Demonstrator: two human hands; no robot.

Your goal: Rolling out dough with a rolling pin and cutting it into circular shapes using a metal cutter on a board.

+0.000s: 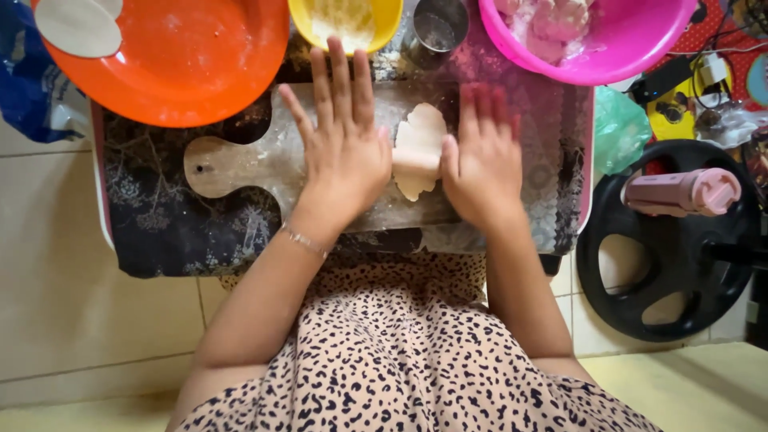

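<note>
Both the left hand (344, 152) and right hand (482, 164), grip released, press flat on a wooden rolling pin (416, 164) over pale flat dough (422, 140) on the wooden board (240, 164), beyond it a pink plastic bowl (640, 48) of dough lumps (548, 24).

A tiled floor (72, 272) carries a dark patterned tray (176, 216). On the tray lies a wooden board (240, 164). Beyond the board stand an orange plate (192, 56), a yellow bowl (300, 20), a steel cup (436, 28) and a pink bowl (632, 48). Right of the board, a black weight plate (632, 296) lies on the floor.
</note>
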